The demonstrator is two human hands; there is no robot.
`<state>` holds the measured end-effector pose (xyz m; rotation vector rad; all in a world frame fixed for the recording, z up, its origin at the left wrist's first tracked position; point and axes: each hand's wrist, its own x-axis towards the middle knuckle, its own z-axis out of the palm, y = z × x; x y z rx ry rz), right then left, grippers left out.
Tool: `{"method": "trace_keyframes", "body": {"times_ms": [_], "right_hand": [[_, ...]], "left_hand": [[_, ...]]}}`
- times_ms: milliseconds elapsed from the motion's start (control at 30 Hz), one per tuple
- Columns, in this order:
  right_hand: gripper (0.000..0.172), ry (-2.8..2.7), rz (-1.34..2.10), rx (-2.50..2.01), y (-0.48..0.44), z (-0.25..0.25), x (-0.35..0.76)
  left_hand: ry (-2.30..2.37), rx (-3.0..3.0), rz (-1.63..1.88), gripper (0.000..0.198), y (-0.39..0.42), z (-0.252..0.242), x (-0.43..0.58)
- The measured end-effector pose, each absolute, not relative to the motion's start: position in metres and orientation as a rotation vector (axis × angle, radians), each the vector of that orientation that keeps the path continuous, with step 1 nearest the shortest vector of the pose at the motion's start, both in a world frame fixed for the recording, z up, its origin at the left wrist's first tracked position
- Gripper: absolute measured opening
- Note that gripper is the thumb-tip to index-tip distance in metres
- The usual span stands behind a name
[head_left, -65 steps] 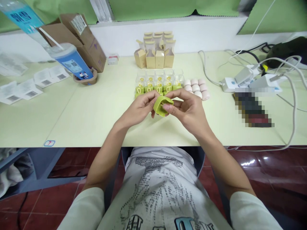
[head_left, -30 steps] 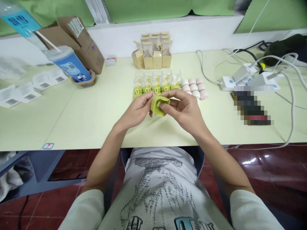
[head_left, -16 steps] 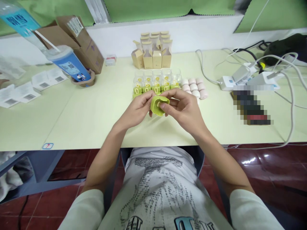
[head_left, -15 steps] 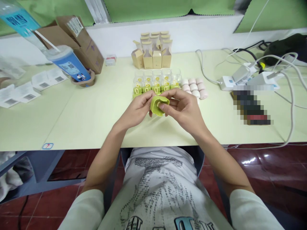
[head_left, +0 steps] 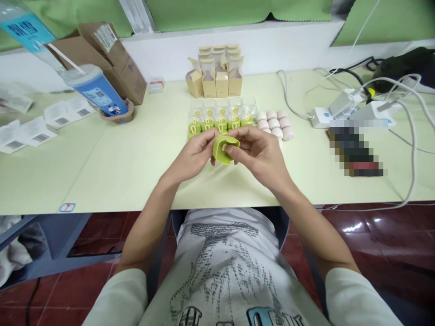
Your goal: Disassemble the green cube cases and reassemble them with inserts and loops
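Observation:
Between my two hands is a small yellow-green, soft-looking cup-shaped sleeve (head_left: pixel 219 155), its hollow side turned toward me. My left hand (head_left: pixel 194 156) pinches its left edge. My right hand (head_left: pixel 260 153) grips the right side, with the thumb pressed inside the hollow against a small pale piece. Just beyond my fingers stand rows of clear-topped containers with green bases (head_left: pixel 221 115), partly hidden by my hands. To their right lies a cluster of white and pale pink rounded pieces (head_left: pixel 274 123).
Several open small cardboard boxes (head_left: pixel 215 81) stand at the back. On the left are a blue cup (head_left: pixel 102 90), a brown carton (head_left: pixel 118 63) and white packets with barcodes (head_left: pixel 37 131). Power strips with cables (head_left: pixel 353 111) and a blurred dark object (head_left: pixel 356 154) lie right.

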<state>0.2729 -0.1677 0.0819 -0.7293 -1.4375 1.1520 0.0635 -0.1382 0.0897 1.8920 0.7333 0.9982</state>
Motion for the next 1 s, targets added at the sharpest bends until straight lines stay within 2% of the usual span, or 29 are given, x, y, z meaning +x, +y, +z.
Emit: {"method": "trace_keyframes", "body": {"times_ms": [267, 567, 1000], "right_hand": [[0.05, -1.435, 1.168, -0.735, -0.1654, 0.0792, 0.2736], [0.042, -1.416, 1.179, -0.694, -0.1636, 0.0764, 0.2722], [0.049, -1.424, 1.161, -0.753, -0.1636, 0.0778, 0.2717]], "left_hand": [[0.728, 1.913, 1.005, 0.062, -0.1381, 0.0895, 0.0637], [0.743, 1.956, 1.009, 0.065, -0.137, 0.0893, 0.0636], [0.751, 1.967, 1.003, 0.06, -0.1371, 0.0887, 0.0631]]}}
